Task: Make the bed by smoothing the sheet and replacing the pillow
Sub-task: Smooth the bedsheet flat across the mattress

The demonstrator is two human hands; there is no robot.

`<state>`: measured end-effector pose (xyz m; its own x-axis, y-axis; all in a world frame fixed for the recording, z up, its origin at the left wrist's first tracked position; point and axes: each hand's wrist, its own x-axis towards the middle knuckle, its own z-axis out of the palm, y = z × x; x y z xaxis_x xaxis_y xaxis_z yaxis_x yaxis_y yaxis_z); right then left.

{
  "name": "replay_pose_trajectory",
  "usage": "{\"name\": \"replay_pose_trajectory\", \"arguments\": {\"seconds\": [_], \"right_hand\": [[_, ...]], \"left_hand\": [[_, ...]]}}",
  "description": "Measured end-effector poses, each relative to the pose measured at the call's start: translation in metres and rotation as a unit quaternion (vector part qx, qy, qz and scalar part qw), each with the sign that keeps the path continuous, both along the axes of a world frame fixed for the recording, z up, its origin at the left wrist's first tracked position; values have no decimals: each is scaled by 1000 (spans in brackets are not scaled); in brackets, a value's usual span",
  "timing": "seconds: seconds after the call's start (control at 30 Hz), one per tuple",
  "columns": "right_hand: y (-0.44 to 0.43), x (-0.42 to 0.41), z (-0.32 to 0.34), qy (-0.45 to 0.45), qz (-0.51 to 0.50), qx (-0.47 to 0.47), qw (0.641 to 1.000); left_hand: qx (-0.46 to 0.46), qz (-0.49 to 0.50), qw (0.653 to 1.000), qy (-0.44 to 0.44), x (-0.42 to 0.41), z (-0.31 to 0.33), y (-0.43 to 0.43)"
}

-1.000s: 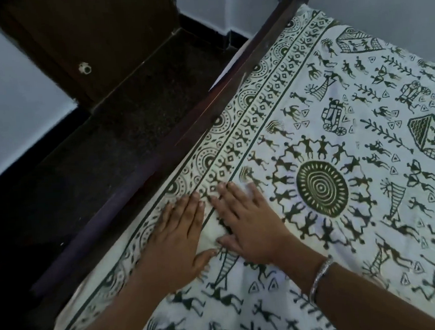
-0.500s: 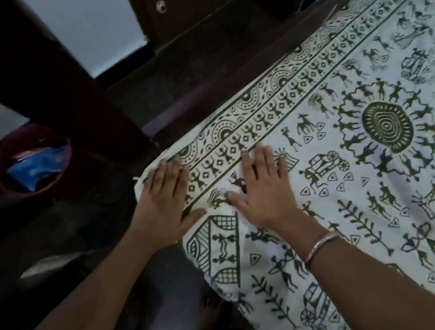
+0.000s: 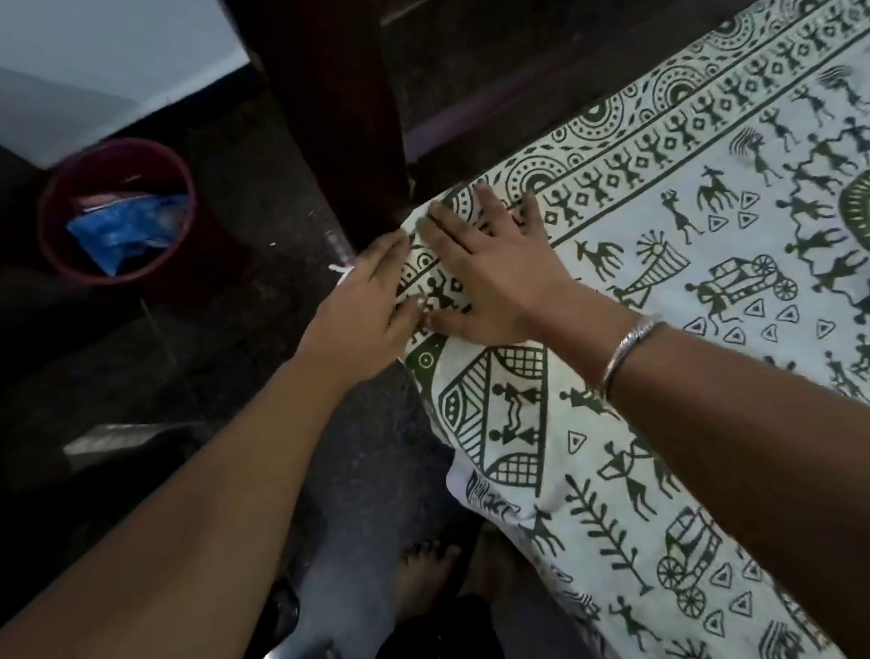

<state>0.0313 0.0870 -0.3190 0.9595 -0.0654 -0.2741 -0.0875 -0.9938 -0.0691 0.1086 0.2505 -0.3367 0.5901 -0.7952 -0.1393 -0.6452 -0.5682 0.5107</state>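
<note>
A white sheet (image 3: 674,240) printed with dark green figures covers the bed on the right. My right hand (image 3: 496,273), with a metal bangle on the wrist, lies flat with fingers spread on the sheet's corner beside the dark bedpost. My left hand (image 3: 365,313) rests at the sheet's very edge at that corner, fingers straight, touching the cloth; I cannot tell whether it pinches it. No pillow is in view.
A dark wooden bedpost (image 3: 324,105) rises just beyond the corner. On the dark floor to the left stands a red bucket (image 3: 56,237) holding blue plastic. My bare feet (image 3: 429,571) are below, next to the hanging sheet.
Both hands have slid along the bordered edge to the sheet's corner by the bedpost. The view has swung left, bringing the bucket further into sight.
</note>
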Motion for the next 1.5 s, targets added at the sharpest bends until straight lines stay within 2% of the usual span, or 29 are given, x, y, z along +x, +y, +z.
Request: {"name": "replay_pose_trajectory", "arguments": {"seconds": [0.13,0.2,0.3,0.4,0.47,0.57,0.63,0.7,0.83,0.9,0.97,1.03,1.1,1.2,1.33,1.43,1.5], "right_hand": [[-4,22,17,-1,39,-32,999],[-3,26,22,6,34,-18,999],[-1,28,25,17,30,-31,999],[2,26,22,29,20,-40,999],[2,19,17,30,8,-21,999],[3,-8,9,-41,-22,3,999],[6,-37,0,-85,-74,19,993],[14,-70,-11,-79,-126,29,988],[38,-116,-24,-52,-136,61,988],[39,-127,-22,-63,-138,70,986],[35,-144,-20,-59,-182,56,980],[34,-165,-20,-37,-224,50,973],[37,-183,-20,-20,-214,64,975],[38,-206,-20,-22,-183,67,981],[39,-244,-22,0,-268,45,962],[45,-267,-23,-7,-297,48,954],[47,-283,-21,-15,-359,37,933]], "left_hand": [[-57,59,995,47,4,5,-6],[-57,83,995,13,3,9,-8],[-31,90,993,-64,-4,11,-6],[23,70,997,-28,-8,8,-8],[53,60,995,-53,-8,11,-8],[61,-7,984,-165,-20,15,-3],[45,-89,976,-196,-34,6,3],[64,-134,969,-196,-44,-4,9],[80,-103,973,-188,-55,-6,8],[49,-151,967,-198,-73,0,-5],[47,-224,952,-202,-91,5,-19],[103,-250,944,-190,-100,7,-30],[149,-234,939,-203,-100,6,-34],[103,-243,940,-215,-114,3,-36],[75,-359,906,-213,-152,-3,-36],[84,-343,909,-220,-161,-4,-36],[63,-341,912,-218,-171,0,-40]]}}
